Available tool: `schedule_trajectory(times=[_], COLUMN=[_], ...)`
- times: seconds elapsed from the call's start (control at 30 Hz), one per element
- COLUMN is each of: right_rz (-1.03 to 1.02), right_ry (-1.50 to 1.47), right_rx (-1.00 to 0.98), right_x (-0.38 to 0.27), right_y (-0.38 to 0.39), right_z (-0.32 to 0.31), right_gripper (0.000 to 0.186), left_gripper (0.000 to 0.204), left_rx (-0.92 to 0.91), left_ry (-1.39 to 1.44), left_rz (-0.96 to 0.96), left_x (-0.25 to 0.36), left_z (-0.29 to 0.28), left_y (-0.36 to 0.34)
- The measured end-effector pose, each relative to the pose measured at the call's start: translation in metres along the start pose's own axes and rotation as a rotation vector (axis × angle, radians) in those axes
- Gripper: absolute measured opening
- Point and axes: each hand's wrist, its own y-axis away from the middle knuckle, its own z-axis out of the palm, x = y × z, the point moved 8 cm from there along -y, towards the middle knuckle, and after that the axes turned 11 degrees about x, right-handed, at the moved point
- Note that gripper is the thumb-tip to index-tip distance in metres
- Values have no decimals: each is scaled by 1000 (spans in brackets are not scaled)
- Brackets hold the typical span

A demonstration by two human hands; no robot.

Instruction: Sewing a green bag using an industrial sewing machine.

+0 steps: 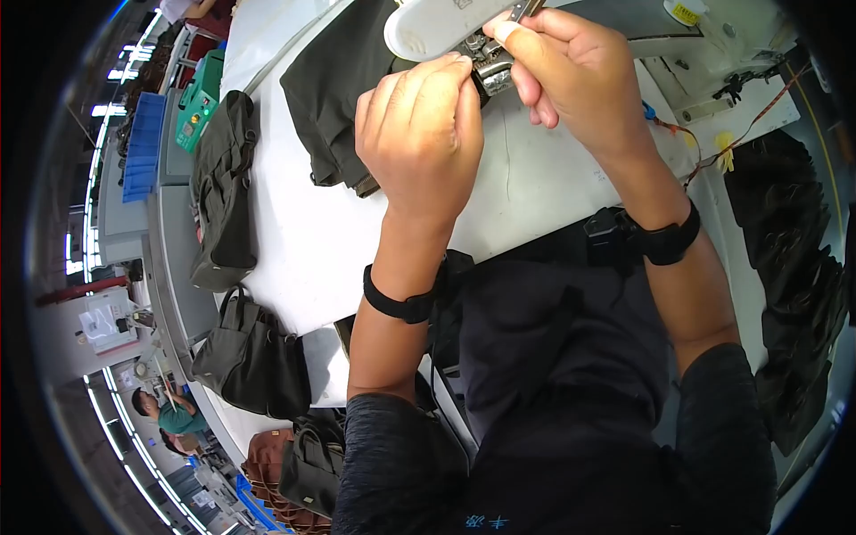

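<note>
Both hands are at the needle end of a white sewing machine [437, 25] at the top of the view. My left hand [419, 134] is closed, its fingertips against the metal parts below the machine head; what they hold, if anything, is hidden. My right hand [580, 76] grips a narrow dark tool [526, 11] with small light dots, held between thumb and fingers beside the machine head. Its exact kind cannot be made out. Shiny metal machine parts [495, 78] show between the hands. A loose dark thread [507, 160] trails across the white tabletop [535, 196] below them.
Dark olive fabric [325, 98] lies left of the machine. Dark bags [227, 192] stand along the left edge, with a brown bag [263, 459] lower down. Dark pieces [785, 267] hang at the right, near orange cables [704, 160]. Another person [174, 415] is far left.
</note>
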Motion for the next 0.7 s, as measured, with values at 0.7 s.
schedule_trajectory(times=[0.7], right_rz=[67], right_ry=[-59], right_rx=[10], right_x=[6], right_y=[2], right_z=[0], right_gripper=[28], left_gripper=[24], left_rx=[-727], left_ry=[28], left_rz=[212], left_x=[-41], left_z=[14], left_y=[-50])
